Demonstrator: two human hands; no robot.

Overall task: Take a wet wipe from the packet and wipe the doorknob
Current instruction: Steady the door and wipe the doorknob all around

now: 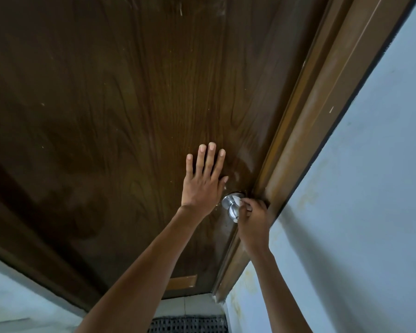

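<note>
Round doorknob (pixel 231 207) of polished silver metal, just right of the frame's centre, at the right edge of the door (pixel 106 111), close against the door frame (pixel 322 104). Long axis straight out of the door face, round plate at the door and ball end pointing down the picture toward the camera.

Right hand (pixel 252 219) on the knob's right side, fingers curled tight and pinching a white wet wipe (pixel 237 201) against the metal. Only small crumpled corners of the wipe on show, one at the plate and one under the ball; the rest hidden in the grip.

Left hand (pixel 202 183) just left of and above the knob, palm flat on the door, four fingers straight and slightly fanned toward the top of the frame, thumb angled toward the knob. Nothing held.

Door dark brown with a swirling wood-grain pattern, dull, with pale specks and smears. Frame a lighter brown, in long flat strips running from the upper right down to the lower centre. Pale blue-grey painted wall (pixel 370 212) at the right, faintly yellow-stained near the frame. Dark woven mat (pixel 187 324) at the bottom edge.
</note>
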